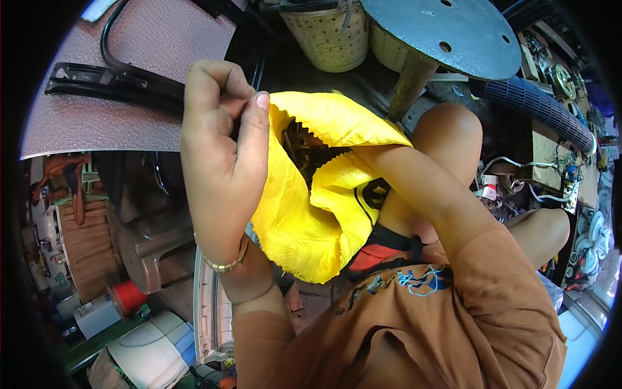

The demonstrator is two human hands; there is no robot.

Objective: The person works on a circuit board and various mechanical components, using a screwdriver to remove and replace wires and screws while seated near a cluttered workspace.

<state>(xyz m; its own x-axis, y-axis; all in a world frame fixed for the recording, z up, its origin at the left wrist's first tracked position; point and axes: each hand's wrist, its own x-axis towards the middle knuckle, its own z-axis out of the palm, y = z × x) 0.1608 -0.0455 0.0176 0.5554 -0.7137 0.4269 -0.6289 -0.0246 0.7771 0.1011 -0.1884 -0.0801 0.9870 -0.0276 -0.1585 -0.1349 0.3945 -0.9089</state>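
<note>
A yellow woven sack [301,223] with a jagged cut rim stands in front of me, its mouth turned partly toward me. My left hand [223,139], with a gold-coloured bracelet at the wrist, pinches the sack's left rim between thumb and curled fingers. My right forearm [414,178] reaches over the near rim into the mouth, so that hand and its fingers are hidden. Dark, tangled-looking contents [301,146] show inside the opening, too shaded to name.
A round metal plate with holes [447,32] tops a post at the far right. Perforated baskets [330,39] stand beyond the sack. At left are a pinkish panel [129,129] and a black metal bar [113,87]. Wires and electrical parts [564,175] lie at right.
</note>
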